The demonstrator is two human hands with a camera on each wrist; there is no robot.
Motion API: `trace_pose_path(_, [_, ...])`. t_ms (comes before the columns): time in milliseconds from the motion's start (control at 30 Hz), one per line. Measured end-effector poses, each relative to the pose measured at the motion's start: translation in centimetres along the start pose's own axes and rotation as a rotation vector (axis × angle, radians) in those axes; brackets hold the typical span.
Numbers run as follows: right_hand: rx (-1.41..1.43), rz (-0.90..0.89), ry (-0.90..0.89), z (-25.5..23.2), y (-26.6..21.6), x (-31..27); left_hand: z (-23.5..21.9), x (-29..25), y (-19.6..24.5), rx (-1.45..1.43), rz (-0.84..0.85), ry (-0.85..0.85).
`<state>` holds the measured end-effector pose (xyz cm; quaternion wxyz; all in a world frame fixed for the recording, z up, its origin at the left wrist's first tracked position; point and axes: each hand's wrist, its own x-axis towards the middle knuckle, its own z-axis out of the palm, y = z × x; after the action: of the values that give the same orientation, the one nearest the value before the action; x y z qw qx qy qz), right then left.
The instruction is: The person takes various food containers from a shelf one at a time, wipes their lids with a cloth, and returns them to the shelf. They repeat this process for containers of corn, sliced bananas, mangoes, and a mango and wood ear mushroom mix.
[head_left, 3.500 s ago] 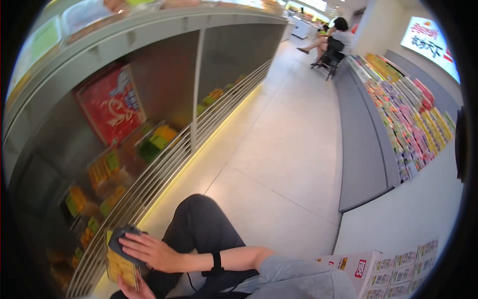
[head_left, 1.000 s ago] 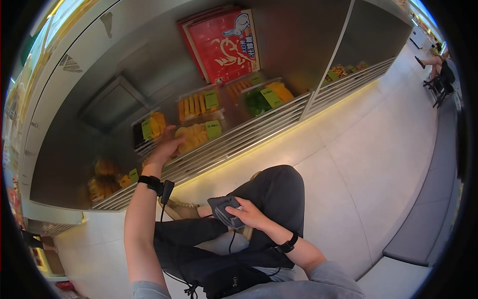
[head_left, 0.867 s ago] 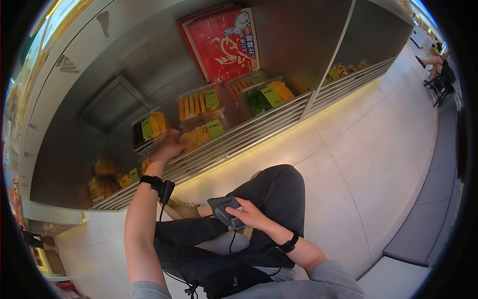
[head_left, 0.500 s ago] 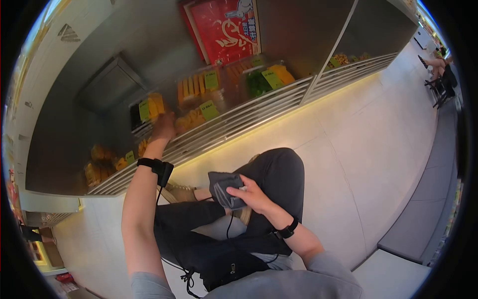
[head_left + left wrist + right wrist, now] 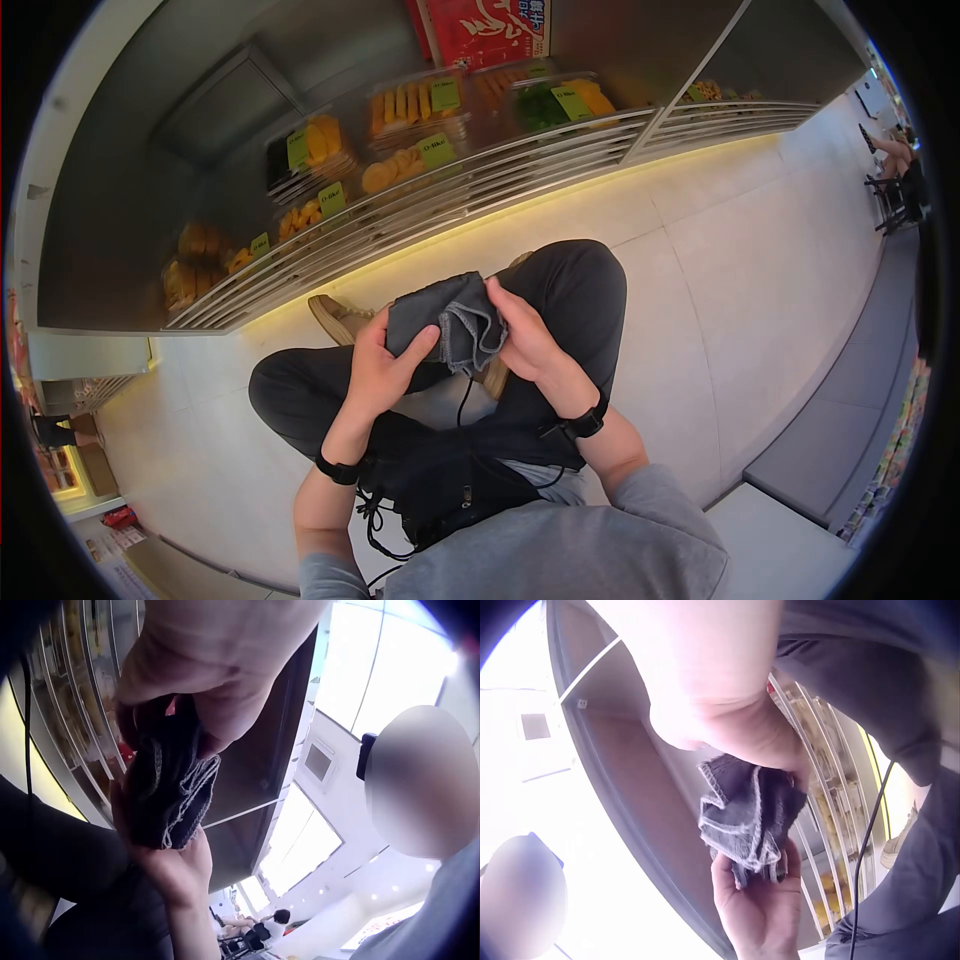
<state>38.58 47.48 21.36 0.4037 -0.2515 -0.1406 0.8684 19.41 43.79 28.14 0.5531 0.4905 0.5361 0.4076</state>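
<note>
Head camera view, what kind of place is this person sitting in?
Most likely a food shop or supermarket aisle. A low chiller shelf holds clear packs of cut fruit with green price labels, and a second display counter runs along the tiled floor.

Shop aisle with a pale tiled floor (image 5: 720, 250). A long steel chiller (image 5: 150, 150) runs along it, railed front lit by a yellow strip, trays of cut fruit (image 5: 405, 105) and a red box (image 5: 490, 25) inside. Grey bench (image 5: 840, 400) opposite.
</note>
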Motion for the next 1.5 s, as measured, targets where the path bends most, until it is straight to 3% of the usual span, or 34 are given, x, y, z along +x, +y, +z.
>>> trace_pose_path(67, [0.036,0.02,-0.074,0.2,-0.2,-0.5,0.2,-1.1,-0.3,0.061,0.069,0.166])
trace_pose_path(167, [0.122,0.071,-0.24,0.3,0.1,-1.2,-0.2,-2.4,-0.1,0.053,0.091,0.225])
trace_pose_path(233, [-0.193,0.036,-0.143,0.5,1.6,-1.8,-0.8,-3.0,-0.5,0.102,0.147,0.279])
trace_pose_path(267, [-0.189,0.042,-0.179,0.7,2.3,-1.9,-0.8,-3.3,-0.4,0.1,0.164,0.304])
trace_pose_path(300, [-0.187,0.059,-0.213,1.3,2.9,-1.9,-1.0,-3.6,-0.5,0.096,0.16,0.293])
trace_pose_path(367, [-0.51,0.075,-0.152,2.5,3.6,-2.0,-1.8,-4.4,-0.5,0.151,0.141,0.233])
trace_pose_path(400, [-0.514,0.083,-0.185,2.3,3.8,-1.8,-2.2,-4.6,-0.2,0.247,0.203,0.217])
trace_pose_path(433, [-0.343,0.13,-0.089,1.8,3.9,-1.4,-2.5,-4.9,0.3,0.259,0.209,0.246])
trace_pose_path(500, [-0.134,0.149,0.046,1.5,3.2,-1.3,-3.2,-5.3,1.3,0.019,0.141,0.324])
trace_pose_path(567, [-0.112,0.116,0.026,1.8,2.5,-1.5,-4.0,-5.4,1.2,0.028,0.163,0.394])
trace_pose_path(633, [-0.168,0.038,0.041,2.8,3.4,-1.5,-3.7,-5.1,0.4,0.271,0.273,0.567])
trace_pose_path(667, [-0.214,-0.049,0.078,3.4,4.0,-1.5,-3.4,-5.0,0.1,0.5,0.366,0.616])
trace_pose_path(700, [-0.219,-0.042,0.064,4.0,4.7,-1.4,-2.7,-5.1,-0.9,0.521,0.366,0.608])
trace_pose_path(800, [-0.044,-0.023,0.033,5.7,6.0,-1.5,0.1,-5.5,0.7,0.631,0.342,0.279])
trace_pose_path(867, [-0.117,-0.021,0.05,4.8,5.6,-0.4,0.2,-5.9,0.2,0.649,0.351,0.113])
trace_pose_path(900, [-0.184,-0.025,0.07,3.8,5.4,0.2,-0.3,-6.1,0.2,0.644,0.351,0.116])
trace_pose_path(967, [-0.152,0.01,0.085,2.0,4.8,0.8,-2.2,-6.7,0.6,0.466,0.376,-0.077])
trace_pose_path(1033, [-0.127,0.008,0.156,1.2,4.3,0.7,-4.9,-8.5,2.4,0.24,0.224,-0.231])
trace_pose_path(1133, [-0.156,0.0,0.212,-1.3,4.2,0.6,-9.8,-12.3,4.5,-0.057,0.086,-0.649])
trace_pose_path(1233, [-0.203,0.012,0.248,-2.7,4.3,0.9,-10.8,-16.4,6.9,-0.218,0.036,-1.05])
trace_pose_path(1400, [-0.21,0.068,0.163,-2.2,5.0,1.5,-9.5,-20.4,7.7,-0.091,0.044,-1.264])
trace_pose_path(1500, [-0.245,0.097,0.177,-2.1,5.0,1.2,-9.8,-21.5,8.1,-0.286,0.169,-1.327])
